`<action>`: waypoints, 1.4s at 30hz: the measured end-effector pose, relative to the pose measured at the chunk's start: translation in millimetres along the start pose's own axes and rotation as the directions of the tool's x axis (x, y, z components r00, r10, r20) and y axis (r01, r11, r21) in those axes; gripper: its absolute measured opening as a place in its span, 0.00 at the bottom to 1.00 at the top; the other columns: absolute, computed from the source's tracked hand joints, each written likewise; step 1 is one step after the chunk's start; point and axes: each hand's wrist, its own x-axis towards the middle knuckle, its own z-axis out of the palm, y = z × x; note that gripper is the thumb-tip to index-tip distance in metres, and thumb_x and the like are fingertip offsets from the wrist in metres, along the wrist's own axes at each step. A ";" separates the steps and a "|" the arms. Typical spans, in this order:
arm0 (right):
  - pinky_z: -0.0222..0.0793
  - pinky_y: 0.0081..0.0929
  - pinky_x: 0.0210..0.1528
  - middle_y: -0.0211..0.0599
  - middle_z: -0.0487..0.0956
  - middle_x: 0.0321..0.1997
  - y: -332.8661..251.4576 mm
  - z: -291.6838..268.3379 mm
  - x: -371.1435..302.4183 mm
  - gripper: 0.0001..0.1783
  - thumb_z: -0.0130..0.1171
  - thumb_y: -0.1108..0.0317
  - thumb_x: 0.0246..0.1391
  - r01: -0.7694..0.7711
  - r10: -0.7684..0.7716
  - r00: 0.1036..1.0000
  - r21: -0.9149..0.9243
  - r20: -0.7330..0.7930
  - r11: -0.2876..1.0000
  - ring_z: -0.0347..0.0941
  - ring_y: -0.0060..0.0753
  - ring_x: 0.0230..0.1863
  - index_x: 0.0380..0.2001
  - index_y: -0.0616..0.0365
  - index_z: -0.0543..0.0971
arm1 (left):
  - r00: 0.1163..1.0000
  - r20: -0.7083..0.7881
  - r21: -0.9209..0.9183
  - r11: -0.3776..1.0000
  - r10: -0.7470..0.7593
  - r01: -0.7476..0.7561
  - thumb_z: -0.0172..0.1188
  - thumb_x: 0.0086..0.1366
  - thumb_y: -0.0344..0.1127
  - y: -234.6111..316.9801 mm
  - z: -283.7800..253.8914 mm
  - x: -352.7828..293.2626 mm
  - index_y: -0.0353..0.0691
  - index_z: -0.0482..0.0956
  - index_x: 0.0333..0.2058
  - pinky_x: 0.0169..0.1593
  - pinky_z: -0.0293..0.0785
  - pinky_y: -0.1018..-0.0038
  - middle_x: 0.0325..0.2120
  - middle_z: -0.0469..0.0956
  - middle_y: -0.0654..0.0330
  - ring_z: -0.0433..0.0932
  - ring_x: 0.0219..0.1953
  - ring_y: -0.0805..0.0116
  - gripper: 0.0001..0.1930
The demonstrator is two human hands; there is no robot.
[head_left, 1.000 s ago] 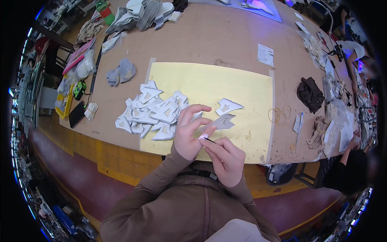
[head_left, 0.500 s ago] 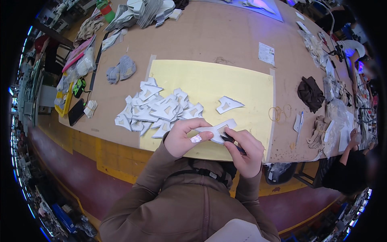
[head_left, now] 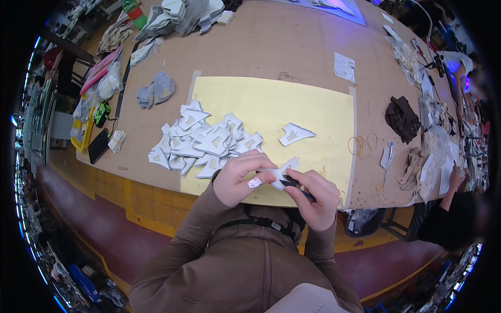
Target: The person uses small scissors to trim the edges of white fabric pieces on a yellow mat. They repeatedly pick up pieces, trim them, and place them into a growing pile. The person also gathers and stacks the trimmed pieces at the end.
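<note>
Between the thumb and fingers of my left hand [head_left: 237, 177] is a flat white cut-out piece [head_left: 288, 168] with a window in it. My right hand [head_left: 319, 195] closes on a small black hand tool [head_left: 290, 181], whose dark tip lies against the piece at its window; the tool's exact kind is hard to make out. A white strip is wrapped round my left thumb. Left of the hands lies a heap of similar white pieces [head_left: 209, 142] with grey edges. One single piece [head_left: 297, 134] rests apart, beyond my hands, on the yellow sheet [head_left: 271, 101].
Grey gloves [head_left: 156, 91] lie left of the sheet, and a phone [head_left: 98, 146] lies near the left edge. Stacked grey-white pieces [head_left: 185, 18] stand at the far left. Rubber bands [head_left: 361, 146], a pen [head_left: 389, 164] and dark brown cloth [head_left: 403, 120] lie right. A co-worker's arm [head_left: 453, 185] reaches in there.
The held piece has turned and tilted between my fingers, so its window now shows less. The black tool's tip has shifted slightly left across it. The heap and single piece stay put.
</note>
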 end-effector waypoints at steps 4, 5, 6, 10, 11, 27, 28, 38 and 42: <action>0.66 0.22 0.26 0.37 0.75 0.24 0.0 4.1 -1.0 0.18 0.66 0.79 0.44 -0.030 0.031 0.999 0.030 -0.010 0.999 0.72 0.29 0.24 0.42 0.64 0.80 | 1.000 -0.025 -0.003 1.000 0.010 -0.010 0.62 0.60 0.29 0.8 2.1 -0.8 0.30 0.78 0.33 0.39 0.69 0.72 0.29 0.77 0.56 0.73 0.33 0.62 0.07; 0.64 0.22 0.26 0.38 0.75 0.25 -1.2 5.3 -2.1 0.18 0.66 0.79 0.44 -0.046 0.047 0.999 0.047 -0.019 0.998 0.71 0.28 0.24 0.42 0.65 0.80 | 1.000 -0.027 -0.011 1.000 0.010 -0.010 0.62 0.60 0.29 1.8 2.7 -0.6 0.30 0.78 0.33 0.39 0.69 0.72 0.29 0.77 0.56 0.73 0.33 0.62 0.07; 0.62 0.21 0.27 0.38 0.74 0.25 -2.3 6.5 -2.9 0.18 0.65 0.80 0.44 -0.061 0.063 0.998 0.064 -0.027 0.996 0.69 0.26 0.24 0.42 0.67 0.80 | 1.000 -0.030 -0.019 1.000 0.011 -0.011 0.62 0.60 0.29 2.8 3.2 -0.4 0.30 0.78 0.33 0.39 0.68 0.71 0.29 0.77 0.56 0.73 0.33 0.62 0.07; 0.60 0.20 0.27 0.36 0.71 0.24 -4.6 10.6 -3.5 0.17 0.65 0.79 0.45 -0.064 0.068 0.996 0.074 -0.054 0.995 0.65 0.25 0.23 0.42 0.67 0.80 | 0.999 -0.050 -0.013 1.000 0.012 -0.013 0.62 0.60 0.29 2.1 4.1 -1.5 0.30 0.78 0.34 0.39 0.68 0.71 0.29 0.77 0.56 0.72 0.33 0.63 0.07; 0.59 0.20 0.27 0.35 0.71 0.24 -5.6 11.1 -3.3 0.17 0.65 0.79 0.45 -0.070 0.075 0.996 0.080 -0.058 0.994 0.64 0.25 0.23 0.42 0.67 0.80 | 0.998 -0.055 -0.009 1.000 0.017 -0.017 0.62 0.60 0.29 2.2 4.3 -1.5 0.30 0.78 0.34 0.39 0.68 0.71 0.28 0.77 0.56 0.72 0.33 0.63 0.07; 0.67 0.22 0.24 0.37 0.77 0.24 -4.5 4.4 -3.8 0.19 0.68 0.79 0.41 0.015 -0.016 0.994 -0.007 -0.111 1.000 0.75 0.30 0.22 0.41 0.63 0.81 | 0.997 -0.069 0.051 0.998 0.039 -0.035 0.63 0.59 0.31 7.2 7.9 -2.6 0.32 0.79 0.34 0.40 0.66 0.70 0.27 0.76 0.57 0.72 0.32 0.62 0.08; 0.67 0.22 0.24 0.38 0.77 0.24 -3.9 4.6 -3.5 0.19 0.68 0.79 0.41 0.022 -0.023 0.994 -0.010 -0.107 1.000 0.75 0.30 0.22 0.41 0.63 0.81 | 0.997 -0.071 0.066 0.997 0.043 -0.039 0.63 0.59 0.31 7.0 7.8 -2.8 0.33 0.79 0.34 0.40 0.66 0.70 0.27 0.77 0.57 0.72 0.32 0.62 0.08; 0.67 0.24 0.24 0.38 0.77 0.24 -1.7 5.5 -2.5 0.18 0.68 0.78 0.42 0.034 -0.035 0.996 -0.019 -0.076 0.999 0.74 0.32 0.22 0.41 0.63 0.81 | 0.994 -0.062 0.139 0.987 0.087 -0.077 0.63 0.59 0.31 6.3 6.0 -3.0 0.32 0.79 0.35 0.41 0.66 0.68 0.28 0.77 0.55 0.72 0.33 0.59 0.08; 0.67 0.24 0.25 0.40 0.76 0.25 -5.3 10.2 -3.3 0.18 0.67 0.80 0.44 -0.024 0.024 0.996 -0.001 -0.083 1.000 0.74 0.32 0.23 0.42 0.65 0.80 | 0.994 -0.071 0.140 0.987 0.087 -0.077 0.62 0.59 0.30 7.6 6.3 -2.7 0.32 0.79 0.35 0.42 0.67 0.68 0.28 0.77 0.55 0.72 0.33 0.58 0.08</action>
